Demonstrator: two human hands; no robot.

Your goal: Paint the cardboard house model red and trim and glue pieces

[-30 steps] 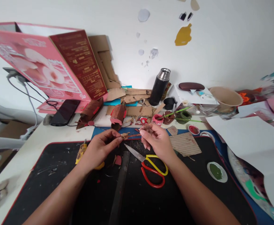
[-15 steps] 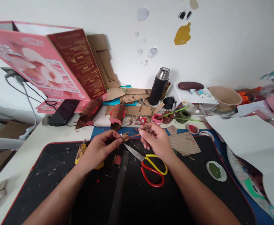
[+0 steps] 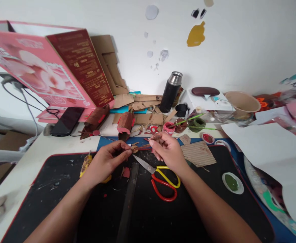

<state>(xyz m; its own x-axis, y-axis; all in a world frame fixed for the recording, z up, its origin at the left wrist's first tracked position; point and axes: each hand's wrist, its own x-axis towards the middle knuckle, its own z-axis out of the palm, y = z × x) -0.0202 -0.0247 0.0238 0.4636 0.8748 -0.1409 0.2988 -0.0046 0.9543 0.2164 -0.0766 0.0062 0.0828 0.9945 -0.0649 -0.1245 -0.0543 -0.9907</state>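
Observation:
My left hand (image 3: pixel 112 158) pinches a small brown cardboard piece (image 3: pixel 134 148) between thumb and fingertips. Across from it, my right hand (image 3: pixel 166 148) is closed with curled, paint-stained fingers; whatever it may hold is hidden. A thin reddish-brown strip (image 3: pixel 144 146) shows between the two hands, and I cannot tell whether either touches it. Below the hands lie scissors (image 3: pixel 151 168) with one yellow and one red handle, blades slightly apart. A yellow-handled tool (image 3: pixel 86 163) is partly covered by my left hand. Red scraps (image 3: pixel 126 172) lie beside a dark flat bar (image 3: pixel 129 202).
Behind my hands stand two brown-painted cardboard pieces (image 3: pixel 126 123), paint jars (image 3: pixel 180 125) with green brushes and a black thermos (image 3: pixel 171 92). Corrugated cardboard (image 3: pixel 199 153) and a lid of green paint (image 3: pixel 232 183) lie right. A pink box (image 3: pixel 49 67) and phone (image 3: pixel 68 120) stand left.
The camera view has shifted very slightly. Both hands keep almost the same pose, and the small cardboard piece in my left hand is turned a little.

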